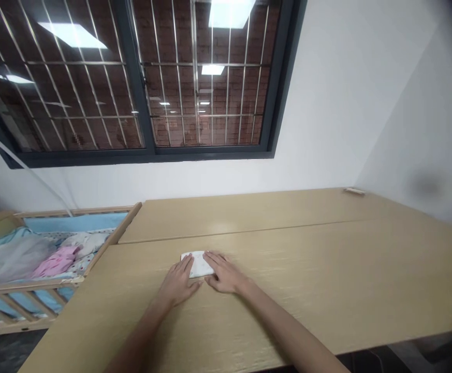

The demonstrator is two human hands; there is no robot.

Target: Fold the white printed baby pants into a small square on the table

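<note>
A small white folded piece, which looks like cloth [199,265], lies flat on the light wooden tabletop [326,269]. Over its left edge rest the fingers of my left hand [177,282], stretched out flat with the thumb spread toward the middle. My right hand [226,273] lies across the right edge in the same way, fingers extended and thumb apart. Both palms face down, and the two thumbs point at each other just below the piece. Its left and right ends are partly hidden under my fingers.
A wooden crib [105,241] with blue lining stands against the table's left side, holding bedding and a pink cloth [57,260]. A seam crosses the tabletop. At the back right corner lies a small flat object [353,191]. A barred window [210,103] is ahead.
</note>
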